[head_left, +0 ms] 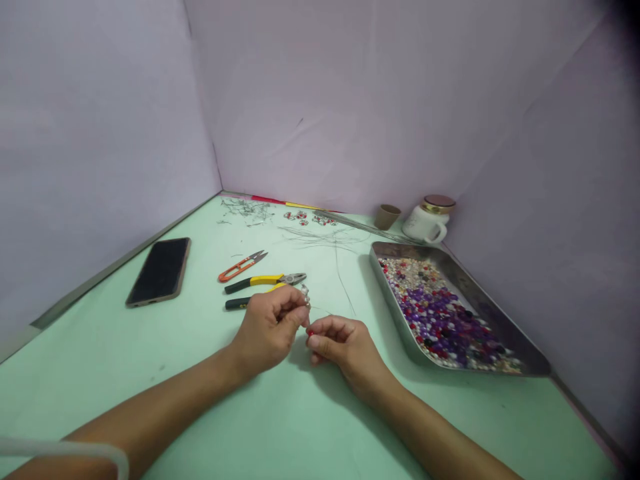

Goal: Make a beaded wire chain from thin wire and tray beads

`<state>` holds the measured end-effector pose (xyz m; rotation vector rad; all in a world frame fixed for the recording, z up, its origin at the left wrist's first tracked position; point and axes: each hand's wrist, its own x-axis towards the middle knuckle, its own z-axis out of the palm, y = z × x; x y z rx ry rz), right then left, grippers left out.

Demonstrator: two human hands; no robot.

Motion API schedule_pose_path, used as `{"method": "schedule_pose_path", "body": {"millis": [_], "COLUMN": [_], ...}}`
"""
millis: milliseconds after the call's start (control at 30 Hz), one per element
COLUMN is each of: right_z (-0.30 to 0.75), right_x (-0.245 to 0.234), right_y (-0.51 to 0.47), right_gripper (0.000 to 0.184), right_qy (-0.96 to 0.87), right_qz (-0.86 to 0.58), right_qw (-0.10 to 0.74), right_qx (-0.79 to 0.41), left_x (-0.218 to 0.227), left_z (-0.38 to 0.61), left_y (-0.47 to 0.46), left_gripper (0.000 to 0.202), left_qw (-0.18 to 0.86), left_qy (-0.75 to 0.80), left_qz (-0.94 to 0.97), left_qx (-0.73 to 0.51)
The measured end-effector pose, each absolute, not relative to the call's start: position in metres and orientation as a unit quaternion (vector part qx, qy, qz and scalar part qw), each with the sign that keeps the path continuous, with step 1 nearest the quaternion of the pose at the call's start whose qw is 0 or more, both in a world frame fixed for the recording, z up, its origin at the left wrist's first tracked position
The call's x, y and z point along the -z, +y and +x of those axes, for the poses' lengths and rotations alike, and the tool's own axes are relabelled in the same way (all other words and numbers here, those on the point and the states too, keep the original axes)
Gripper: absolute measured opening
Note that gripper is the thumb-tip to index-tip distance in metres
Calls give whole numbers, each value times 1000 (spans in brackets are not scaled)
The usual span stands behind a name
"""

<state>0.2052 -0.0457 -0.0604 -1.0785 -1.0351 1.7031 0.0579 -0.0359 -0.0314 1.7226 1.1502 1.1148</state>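
Note:
My left hand (273,325) is closed in a pinch around a small string of clear and white beads (305,293), part of which sticks up past the fingers. Close by on its right, my right hand (345,350) pinches a red bead (311,332) between thumb and forefinger. A thin wire shows faintly near the fingertips. Just behind my left hand lie pliers with yellow and black handles (265,281), and a second black and yellow handle (237,303) is partly covered by that hand.
A metal tray (400,333) of mixed beads stands at right. Orange thread snips (243,267) and a phone (159,272) lie at left. Toward the back are loose wires (320,237), wire scraps (247,210), red beaded pieces (297,217), a brown cup (387,217) and a lidded white mug (425,222).

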Motion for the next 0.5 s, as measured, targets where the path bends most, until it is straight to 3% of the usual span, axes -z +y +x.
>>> {"method": "schedule_pose_path", "body": {"millis": [133,367,500], "right_z": [205,209,214], "right_x": [61,61,62], "right_y": [-47,-45,-39], "right_gripper": [28,32,29], "right_qy": [-417,-424,-384], "right_qz": [-437,-432,-447], "right_qw": [421,422,478], "right_qx": [-677,-675,-652], "left_x": [31,33,31], "left_z": [61,57,51], "left_y": [-34,-22,-19], "left_gripper": [9,13,9], "left_qw": [417,674,705], "left_qy": [469,524,517], "left_qz": [656,408,412], "left_qx": [-420,-323,-257]}}
